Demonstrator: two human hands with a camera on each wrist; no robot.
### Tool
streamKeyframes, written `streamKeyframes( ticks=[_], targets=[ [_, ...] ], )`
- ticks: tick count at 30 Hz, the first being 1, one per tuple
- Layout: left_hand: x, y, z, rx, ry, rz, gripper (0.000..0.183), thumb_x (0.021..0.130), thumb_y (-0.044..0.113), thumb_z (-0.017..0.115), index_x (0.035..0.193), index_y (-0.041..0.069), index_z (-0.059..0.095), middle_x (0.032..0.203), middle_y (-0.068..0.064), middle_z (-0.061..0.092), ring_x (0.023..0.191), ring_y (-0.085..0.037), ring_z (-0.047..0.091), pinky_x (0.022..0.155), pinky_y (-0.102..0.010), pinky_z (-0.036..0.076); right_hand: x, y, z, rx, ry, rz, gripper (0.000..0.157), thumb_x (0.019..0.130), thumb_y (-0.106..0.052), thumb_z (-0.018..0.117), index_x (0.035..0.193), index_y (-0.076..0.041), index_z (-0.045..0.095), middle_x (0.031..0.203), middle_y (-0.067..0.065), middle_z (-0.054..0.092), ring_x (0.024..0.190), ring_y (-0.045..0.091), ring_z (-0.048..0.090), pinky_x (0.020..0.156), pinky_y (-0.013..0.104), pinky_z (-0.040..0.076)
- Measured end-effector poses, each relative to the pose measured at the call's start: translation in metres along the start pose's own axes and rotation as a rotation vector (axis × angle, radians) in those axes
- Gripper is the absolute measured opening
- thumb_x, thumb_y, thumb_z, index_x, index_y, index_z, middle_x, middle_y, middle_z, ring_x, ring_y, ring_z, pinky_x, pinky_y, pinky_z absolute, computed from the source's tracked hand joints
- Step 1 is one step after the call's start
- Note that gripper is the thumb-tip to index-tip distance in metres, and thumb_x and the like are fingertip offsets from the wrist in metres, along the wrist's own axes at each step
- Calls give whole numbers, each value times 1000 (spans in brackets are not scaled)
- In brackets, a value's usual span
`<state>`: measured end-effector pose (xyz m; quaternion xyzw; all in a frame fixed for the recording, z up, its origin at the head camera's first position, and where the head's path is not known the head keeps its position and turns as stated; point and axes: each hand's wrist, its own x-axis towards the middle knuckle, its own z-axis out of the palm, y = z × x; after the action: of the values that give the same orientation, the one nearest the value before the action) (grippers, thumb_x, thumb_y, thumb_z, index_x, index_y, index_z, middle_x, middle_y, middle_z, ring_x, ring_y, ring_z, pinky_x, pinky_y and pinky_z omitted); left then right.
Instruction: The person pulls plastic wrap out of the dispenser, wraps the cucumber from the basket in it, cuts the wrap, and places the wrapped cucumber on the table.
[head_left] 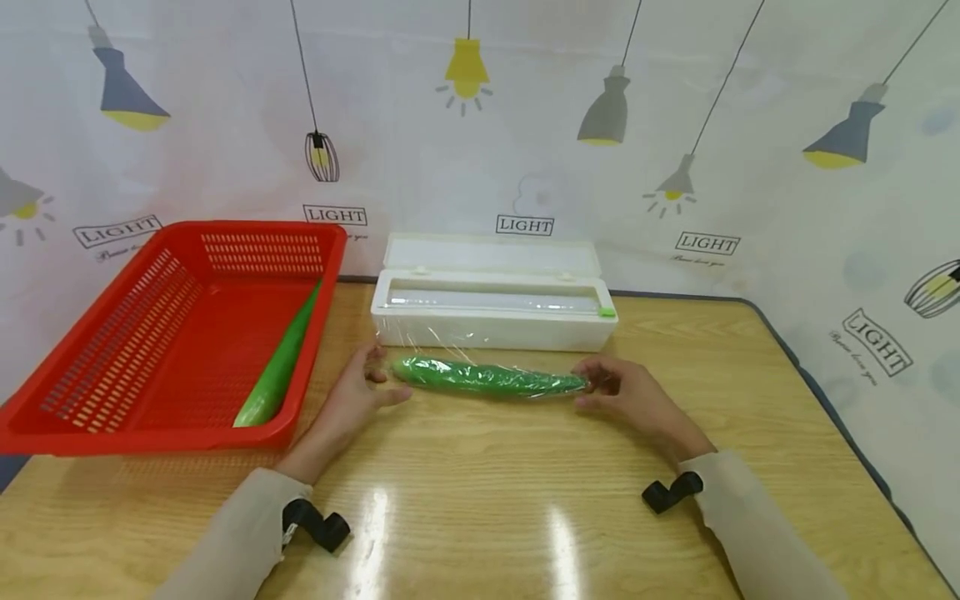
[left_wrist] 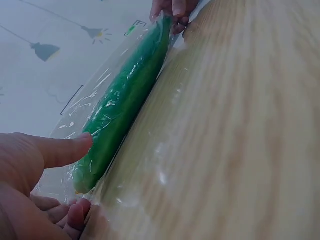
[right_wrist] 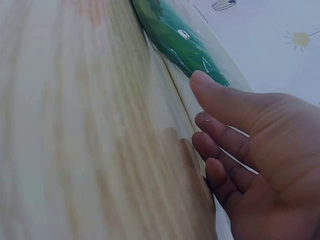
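Observation:
A green cucumber (head_left: 487, 378) in clear plastic film lies across the tabletop. Clear film (head_left: 420, 337) runs between it and a long white cling film dispenser (head_left: 491, 330) standing behind with its lid up. At the cucumber's left end is my left hand (head_left: 358, 387), its thumb straight and apart from the fingers. In the left wrist view that thumb overlaps the film-covered end, and the fingers bend loosely below. My right hand (head_left: 633, 393) holds the cucumber's right tip between thumb and fingers. The exact contact of the left fingertips cannot be made out.
To the left stands a red plastic basket (head_left: 300, 408) with slotted walls. Another cucumber (head_left: 281, 362) leans inside along its right wall. A patterned sheet (head_left: 675, 100) hangs behind the wooden table (head_left: 480, 500), and a green slider (head_left: 607, 312) sits on the dispenser's right end.

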<state>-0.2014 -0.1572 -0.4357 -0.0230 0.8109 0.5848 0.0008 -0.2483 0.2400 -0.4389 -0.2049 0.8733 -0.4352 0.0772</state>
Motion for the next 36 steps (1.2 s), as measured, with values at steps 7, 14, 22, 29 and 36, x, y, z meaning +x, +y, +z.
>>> streamKeyframes(
  ticks=[7,14,22,29,36],
  targets=[
    [7,-6,2,48,-8,98,65,78,3,78,135,-2,47,114,-18,58,85,-22,49,73,-27,41,-2,3,4,28,32,17,36,80,-30,78,112,-18,64,98,1,66,90,20,61,77,30,51],
    [6,-6,2,94,-15,132,51,76,5,79,123,0,58,103,-16,62,84,-23,53,72,-29,42,-3,3,5,40,53,74,30,84,-30,75,109,-14,67,98,3,67,89,19,60,74,26,49],
    [-10,2,-3,69,-73,4,59,76,16,82,124,-2,51,87,-9,61,79,-20,53,69,-31,43,-12,-6,0,50,-39,200,38,87,-37,70,109,-7,68,90,3,67,77,16,57,63,25,48],
    [-29,10,-6,159,-154,-59,75,77,25,81,131,-4,39,71,-6,58,68,-17,49,64,-32,37,-23,-7,-6,69,-173,176,33,90,-33,67,107,-5,69,74,7,67,60,15,57,53,23,45],
    [-35,19,-6,231,-160,-152,89,77,34,80,138,-6,30,89,-16,62,82,-24,57,73,-38,45,-33,-10,-11,159,-303,178,28,95,-31,60,97,-5,71,76,11,67,50,12,54,41,18,35]
  ],
)
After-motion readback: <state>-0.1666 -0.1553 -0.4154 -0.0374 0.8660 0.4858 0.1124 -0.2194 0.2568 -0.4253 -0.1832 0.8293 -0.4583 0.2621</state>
